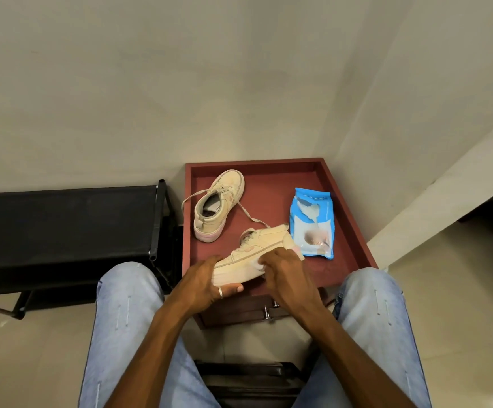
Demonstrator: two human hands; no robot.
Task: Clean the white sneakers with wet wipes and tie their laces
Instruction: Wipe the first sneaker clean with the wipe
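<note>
Your left hand point(207, 282) grips the sneaker point(257, 248) by its sole; right hand point(286, 272) pinches a wipe point(256, 262) vs its side. It's at the bench point(342, 231) edge, so scrub too hard & it could slip off.

Worktop point(268, 187) in a wall corner, rack point(62, 225) to its left.
On the worktop: far sneaker point(218, 204) back left; wipes pack point(312, 222) lying flat at right; near sneaker point(254, 251) front centre, tilted, between the hands, left hand point(207, 284) at its sole, right hand point(289, 278) holding a wipe point(256, 264) against its side.
</note>
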